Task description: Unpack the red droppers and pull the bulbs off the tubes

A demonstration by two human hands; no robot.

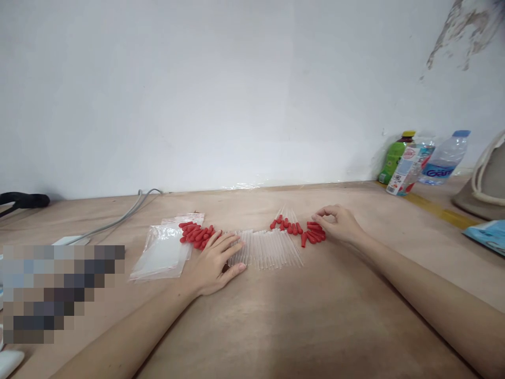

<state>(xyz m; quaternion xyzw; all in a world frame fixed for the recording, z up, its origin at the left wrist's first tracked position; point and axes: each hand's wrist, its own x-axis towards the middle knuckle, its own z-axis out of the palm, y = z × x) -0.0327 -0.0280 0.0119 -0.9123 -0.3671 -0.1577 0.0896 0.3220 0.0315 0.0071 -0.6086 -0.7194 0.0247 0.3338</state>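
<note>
My left hand [220, 261] lies with its fingers spread over the left end of a row of clear glass dropper tubes [272, 250]. Left of its fingertips is a heap of red rubber dropper bulbs [195, 234], partly covered by the hand. My right hand [340, 222] hovers at a smaller group of red bulbs [314, 234]; its thumb and index finger curl together just above them, and whether anything is between the tips is too small to make out. Several assembled droppers [290, 226], red bulbs on clear tubes, lie behind the row, tips toward the wall.
Clear zip bags [165, 252] lie left of the bulb heap. A grey cable [122, 218] runs along the left. Bottles [445, 158] stand by the wall at the back right, near a beige hat-like item [483, 181] and a blue packet [489, 234]. A blurred-out patch covers the left edge.
</note>
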